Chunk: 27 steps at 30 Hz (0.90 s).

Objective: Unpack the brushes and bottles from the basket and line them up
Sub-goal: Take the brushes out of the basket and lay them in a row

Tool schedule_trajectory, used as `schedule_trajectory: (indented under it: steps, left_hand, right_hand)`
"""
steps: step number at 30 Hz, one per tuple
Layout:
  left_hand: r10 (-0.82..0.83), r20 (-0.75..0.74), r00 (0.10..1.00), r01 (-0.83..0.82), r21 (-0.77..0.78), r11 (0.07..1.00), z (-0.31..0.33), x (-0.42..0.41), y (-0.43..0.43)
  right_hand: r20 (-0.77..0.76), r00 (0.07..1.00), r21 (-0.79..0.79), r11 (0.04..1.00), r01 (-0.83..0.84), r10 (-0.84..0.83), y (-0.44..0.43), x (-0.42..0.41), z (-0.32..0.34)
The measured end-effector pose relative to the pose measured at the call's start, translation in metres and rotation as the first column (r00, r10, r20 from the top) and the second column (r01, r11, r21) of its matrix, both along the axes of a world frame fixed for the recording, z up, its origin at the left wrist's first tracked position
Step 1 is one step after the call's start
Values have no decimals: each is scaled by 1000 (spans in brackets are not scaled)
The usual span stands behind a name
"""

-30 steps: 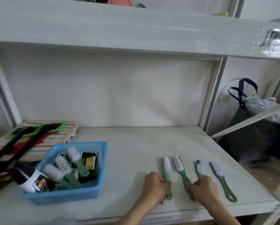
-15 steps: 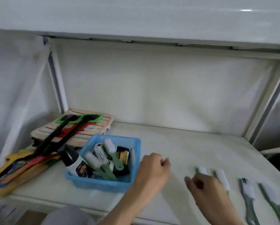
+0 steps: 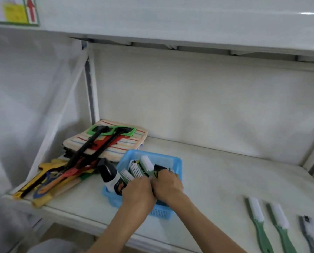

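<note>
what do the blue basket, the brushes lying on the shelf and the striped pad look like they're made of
Basket: likely moulded plastic, semi-glossy, with a fine perforated grid near its base. Brushes: flat green handles that look like plastic, with white, probably synthetic bristles. Striped pad: seems soft woven or quilted fabric, matte, with rounded, padded edges.

White metal shelving — pale wall behind, glare above

Storeroom: bare white metal shelving stacked with cleaning tools.
</note>
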<state>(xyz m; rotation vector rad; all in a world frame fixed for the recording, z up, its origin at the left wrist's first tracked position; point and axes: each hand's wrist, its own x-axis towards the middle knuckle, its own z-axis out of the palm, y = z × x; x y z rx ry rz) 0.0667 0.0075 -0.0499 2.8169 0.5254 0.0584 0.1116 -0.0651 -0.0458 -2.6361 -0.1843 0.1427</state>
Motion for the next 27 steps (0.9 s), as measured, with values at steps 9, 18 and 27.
schedule_trajectory:
  steps: [9,18,27]
  left_hand:
    - [87,-120,989,-138,-532,836,10,25,26]
    - [124,-116,985,-170,-642,747,-5,31,28]
    - [-43,232,972,235,-947,220,27,29,-2]
  right_hand:
    - [-72,997,165,986,3,9,-2,-2,2]
    - [-156,988,359,931,56,0,-20,-13,0]
    - [-206,975,792,571,214,-80,-100,-23,22]
